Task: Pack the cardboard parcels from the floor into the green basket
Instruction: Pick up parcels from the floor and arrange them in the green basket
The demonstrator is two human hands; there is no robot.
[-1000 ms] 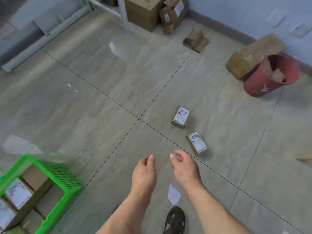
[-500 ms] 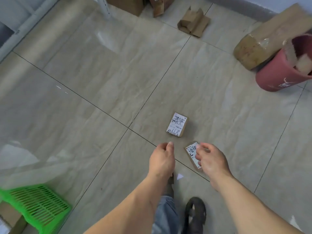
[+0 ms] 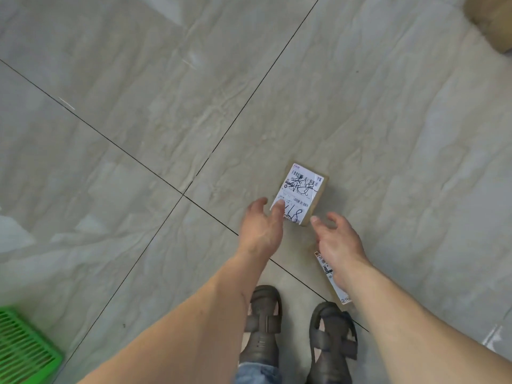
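A small cardboard parcel with a white scribbled label lies flat on the tiled floor. My left hand hovers at its near left corner, fingers spread, one fingertip over the label. My right hand is open just beside the parcel's near right corner, holding nothing. A second small parcel lies under my right wrist, mostly hidden, only its label strip showing. A corner of the green basket shows at the bottom left, well away from both hands.
My two feet in dark sandals stand right below the parcels. A large cardboard box pokes in at the top right corner. Bare grey tiles spread to the left and ahead.
I have stepped forward and bent lower. Both hands moved past the nearer parcel and now flank the farther one. The basket slid to the bottom left edge.
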